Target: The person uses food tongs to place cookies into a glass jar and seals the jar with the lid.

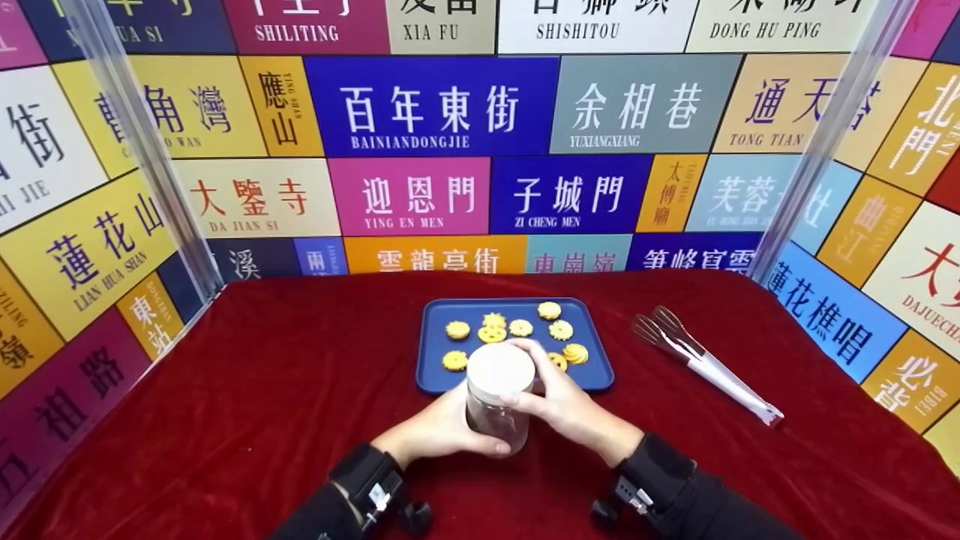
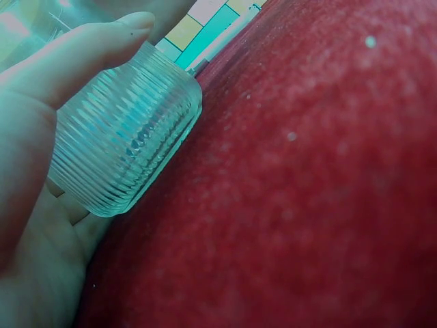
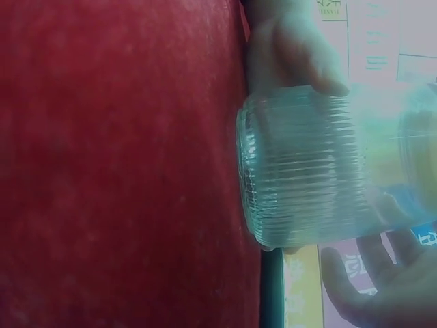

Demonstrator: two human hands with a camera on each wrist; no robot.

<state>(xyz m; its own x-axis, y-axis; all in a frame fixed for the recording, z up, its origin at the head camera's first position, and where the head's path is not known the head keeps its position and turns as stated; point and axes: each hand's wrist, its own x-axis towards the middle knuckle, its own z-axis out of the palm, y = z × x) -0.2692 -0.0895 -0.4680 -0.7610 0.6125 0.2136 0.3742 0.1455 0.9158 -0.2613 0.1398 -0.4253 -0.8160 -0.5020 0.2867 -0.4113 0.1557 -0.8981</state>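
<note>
Because both hands were clamped on one glass jar, we took the grip itself as the main point of risk. The left hand curled round the ribbed lower body, thumb across the near side; the right hand grasped the pale lid at its rim, thumb in front and fingers toward the far side. The jar stood roughly upright over the red cloth, just on the person's side of the blue tray – whether its base bore on the cloth or hung slightly above it, we could not tell. We judged that the glass could turn or slide within the left hand if the lid resisted a twist. Should the lid give suddenly, in our view, the right hand could jerk and strike the tray, scattering the cookies that lay loose on it. Uneven pressure from the two sides could tilt the jar – soft cloth, liable to ruck, offered doubtful footing. We rated breakage less likely than tipping. The whisk-like utensil lay well apart, right of the tray, and we noted little chance of its being struck.
</note>
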